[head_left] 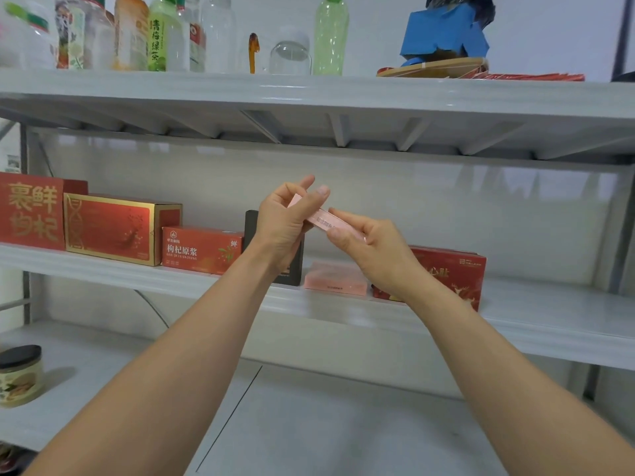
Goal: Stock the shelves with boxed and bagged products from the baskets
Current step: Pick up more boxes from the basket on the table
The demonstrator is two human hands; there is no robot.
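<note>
Bright, even light; glare streaks the top shelf [309,89] front. Bottles [165,32] far left blur; wide-angle bends the edges.

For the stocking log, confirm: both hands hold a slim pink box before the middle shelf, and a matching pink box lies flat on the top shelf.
Wrong shelf. The head view shows the left hand and right hand holding the slim pink box before the middle shelf, but the matching pink box lies flat on that middle shelf, beside a black box.

slim pink box [323,218], tilted, held above middle shelf [549,321]
</note>
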